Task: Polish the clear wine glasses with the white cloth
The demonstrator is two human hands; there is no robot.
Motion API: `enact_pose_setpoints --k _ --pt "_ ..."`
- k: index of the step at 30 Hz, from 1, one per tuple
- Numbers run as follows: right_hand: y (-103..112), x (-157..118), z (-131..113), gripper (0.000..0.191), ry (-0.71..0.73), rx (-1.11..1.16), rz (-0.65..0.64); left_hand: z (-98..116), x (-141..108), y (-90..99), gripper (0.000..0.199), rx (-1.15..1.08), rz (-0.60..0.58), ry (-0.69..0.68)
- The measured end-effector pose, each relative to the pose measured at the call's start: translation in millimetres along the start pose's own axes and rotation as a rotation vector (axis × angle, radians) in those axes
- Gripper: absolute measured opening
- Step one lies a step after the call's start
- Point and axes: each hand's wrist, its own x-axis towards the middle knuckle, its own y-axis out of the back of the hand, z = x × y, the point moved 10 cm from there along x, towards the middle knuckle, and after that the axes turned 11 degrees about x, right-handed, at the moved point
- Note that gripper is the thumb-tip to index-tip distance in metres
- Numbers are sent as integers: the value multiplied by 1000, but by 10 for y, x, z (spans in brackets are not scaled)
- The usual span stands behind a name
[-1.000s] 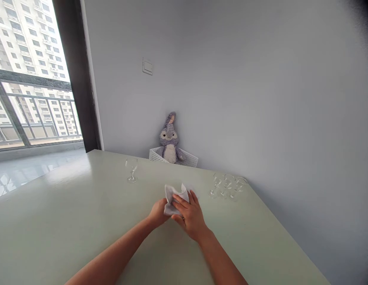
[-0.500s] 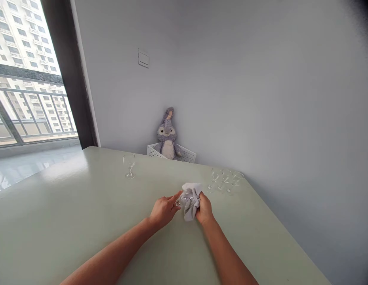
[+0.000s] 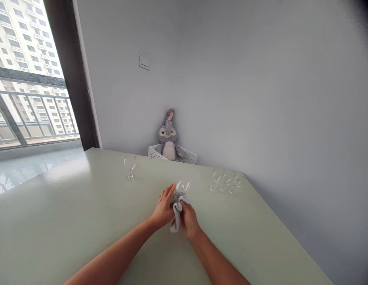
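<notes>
A clear stemmed glass (image 3: 183, 186) points bowl-up between my hands, its lower part wrapped in a grey-white cloth (image 3: 177, 209). My right hand (image 3: 189, 219) is closed on the cloth at the right side of the stem. On the other side, my left hand (image 3: 165, 208) presses against the cloth and glass with its fingers close together; its fingertips reach up beside the bowl. The foot of this glass is hidden by the cloth and hands.
Another stemmed glass (image 3: 130, 168) stands at the back left of the pale green table (image 3: 82, 206). Three glasses (image 3: 227, 180) are grouped at the back right. Behind the table edge, a plush toy (image 3: 168, 144) sits in a white perforated basket (image 3: 188, 157).
The glass has turned from lying sideways inside the cloth to bowl-up. My right hand and the cloth have moved left and down, from the bowl to the stem area.
</notes>
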Motion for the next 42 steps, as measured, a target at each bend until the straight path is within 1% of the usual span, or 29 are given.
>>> enact_pose_setpoints --k 2,3,4,6,8,9,10,11,12,13,15,16,18,20,22,25,27,28,29,30,31,33,36,38,39,40,41,42 --pt "-4 9 -39 35 -65 0 -34 -35 -2 -128 56 -320 -175 100" --pt "-11 3 -45 35 -109 3 -50 -43 -6 -158 52 -465 -228 149" --pt "-30 -10 -46 34 -152 0 -74 -47 -6 -162 50 -578 -254 189" --pt "-110 -55 -33 30 -219 -43 -159 -63 6 -121 54 -693 -251 242" --pt "-220 -114 -7 25 -257 -158 -280 -94 16 -82 63 -705 -232 283" --pt "-267 -139 -7 22 -250 -243 -338 -114 19 -69 65 -694 -219 301" --pt "-298 -152 -27 18 -214 -355 -381 -138 20 -56 67 -678 -196 319" --pt "-312 -151 -77 16 -142 -500 -400 -163 19 -41 67 -660 -166 334" --pt "-313 -138 -162 16 -32 -678 -390 -188 16 -29 67 -645 -130 348" --pt "-311 -129 -277 17 108 -877 -348 -219 9 -23 66 -633 -94 366" --pt "-344 -163 -501 20 397 -1276 -226 -294 -19 -35 64 -627 -32 415" --pt "-383 -198 -570 20 514 -1439 -177 -336 -33 -56 63 -633 -16 443" --pt "-469 -259 -606 19 662 -1660 -152 -429 -50 -97 61 -657 0 497" --pt "-509 -278 -608 17 723 -1760 -164 -539 -33 -65 60 -676 42 529" --pt "-448 -228 -654 14 699 -1794 -137 -676 9 95 60 -656 145 539" --pt "-186 -65 -828 9 552 -1762 -19 -875 71 482 62 -573 340 522" --pt "-4 15 -1015 8 497 -1682 86 -976 83 720 64 -516 450 515" --pt "63 39 -1103 7 488 -1617 120 -1006 82 808 66 -496 490 509" --pt "111 56 -1168 7 479 -1535 129 -1018 79 871 66 -479 520 499" --pt "136 69 -1195 8 461 -1444 110 -1010 76 907 67 -463 537 484" --pt "131 77 -1177 11 431 -1356 56 -976 78 918 67 -441 540 460" --pt "30 59 -1011 19 342 -1231 -124 -843 88 888 66 -379 517 384" --pt "-205 -89 -627 25 207 -1202 -396 -562 101 806 65 -272 474 236" --pt "-358 -225 -408 30 157 -1207 -554 -389 102 784 63 -209 463 141" --pt "-423 -285 -337 34 148 -1202 -619 -319 99 788 62 -178 465 101" --pt "-472 -326 -303 37 151 -1193 -664 -259 96 798 62 -150 469 65" --pt "-499 -337 -317 39 173 -1180 -671 -209 91 810 62 -127 474 33" --pt "-502 -315 -381 38 218 -1168 -631 -164 86 815 62 -110 475 2"
